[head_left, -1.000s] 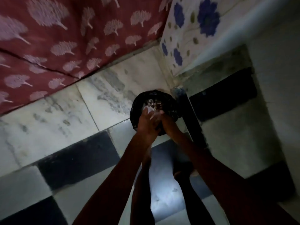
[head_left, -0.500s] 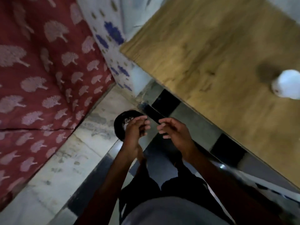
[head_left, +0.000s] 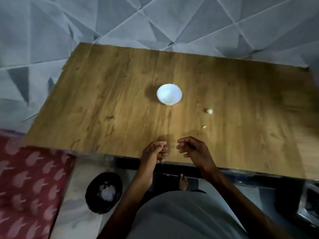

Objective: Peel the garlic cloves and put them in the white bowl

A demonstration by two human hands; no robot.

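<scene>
Now we hold both hands over the near edge of the table [head_left: 103, 100]: our left hand [head_left: 154, 153] has its fingers curled close, and we cannot tell if it holds anything, while our right hand [head_left: 194, 150] is loosely curled and empty. The white bowl [head_left: 169, 94] sits mid-table; two garlic cloves [head_left: 209, 111] lie right of it, nearer us.

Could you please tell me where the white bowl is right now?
In the head view the white bowl stands near the middle of the wooden table, with loose garlic cloves lying apart to its right.
</scene>
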